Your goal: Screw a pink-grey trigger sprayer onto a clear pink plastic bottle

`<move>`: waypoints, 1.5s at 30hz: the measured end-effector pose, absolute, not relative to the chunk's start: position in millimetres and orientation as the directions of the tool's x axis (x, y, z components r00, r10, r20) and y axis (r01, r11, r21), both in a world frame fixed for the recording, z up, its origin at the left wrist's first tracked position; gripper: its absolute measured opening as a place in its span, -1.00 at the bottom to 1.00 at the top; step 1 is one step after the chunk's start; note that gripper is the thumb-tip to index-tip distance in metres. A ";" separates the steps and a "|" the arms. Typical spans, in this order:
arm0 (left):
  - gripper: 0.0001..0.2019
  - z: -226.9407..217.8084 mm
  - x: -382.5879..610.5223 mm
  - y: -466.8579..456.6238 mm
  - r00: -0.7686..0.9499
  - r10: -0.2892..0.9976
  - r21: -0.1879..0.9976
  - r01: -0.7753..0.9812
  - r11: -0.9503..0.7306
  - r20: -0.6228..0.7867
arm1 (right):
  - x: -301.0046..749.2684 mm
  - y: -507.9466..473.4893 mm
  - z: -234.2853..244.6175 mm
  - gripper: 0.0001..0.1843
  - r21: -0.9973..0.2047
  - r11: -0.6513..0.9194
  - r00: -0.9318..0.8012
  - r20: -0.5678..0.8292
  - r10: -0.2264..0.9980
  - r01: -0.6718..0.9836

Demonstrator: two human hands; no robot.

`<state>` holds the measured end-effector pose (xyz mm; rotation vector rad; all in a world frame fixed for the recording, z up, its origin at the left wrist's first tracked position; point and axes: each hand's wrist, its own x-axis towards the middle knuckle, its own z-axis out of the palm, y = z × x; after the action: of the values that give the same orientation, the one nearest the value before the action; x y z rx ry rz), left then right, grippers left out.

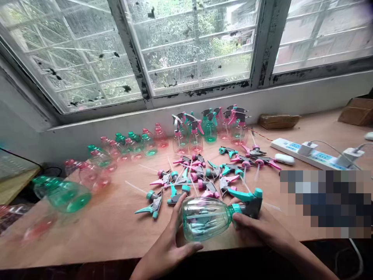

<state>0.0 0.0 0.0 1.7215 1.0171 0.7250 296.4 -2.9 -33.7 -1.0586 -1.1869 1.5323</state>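
Note:
My left hand (170, 243) is wrapped round the body of a clear green spray bottle (205, 217) lying on its side at the near edge of the wooden table (110, 221). My right hand (256, 225) grips the bottle's neck, at the teal collar of a grey and teal trigger spray head (247, 198) that sits on the bottle. Just beyond the bottle lies a pile of loose trigger heads (204, 175), pink and teal, with their dip tubes sticking out.
Several empty green and pink bottles (128, 149) lie along the back left. Assembled spray bottles (210, 126) stand upright by the window sill. A white power strip (311, 155) with plugged chargers and a white mouse (284, 158) lie right. Cardboard boxes (278, 120) rest against the wall.

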 end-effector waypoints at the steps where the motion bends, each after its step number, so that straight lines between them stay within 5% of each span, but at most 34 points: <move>1: 0.10 0.8 -0.4 -1.7 0.478 0.878 0.942 0.289 -0.171 0.013 | 296.9 -2.8 -35.7 -0.49 -0.983 -0.132 -0.226 -0.101 0.969 -0.129; 19: 0.07 -7.6 -2.8 -3.5 0.517 0.856 0.993 0.108 -0.039 -0.022 | 298.7 0.0 -33.8 -0.46 -0.992 -0.108 -0.262 -0.087 0.961 -0.067; 45: 0.08 -5.7 -2.1 -2.0 0.506 0.862 0.988 0.148 -0.043 -0.038 | 298.2 -1.3 -24.2 -0.45 -0.995 -0.099 -0.269 -0.087 0.959 -0.033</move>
<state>-2.1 -2.0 -5.7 1.5279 0.9081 0.7294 298.2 -1.3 -24.2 -1.1032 -1.3239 1.4998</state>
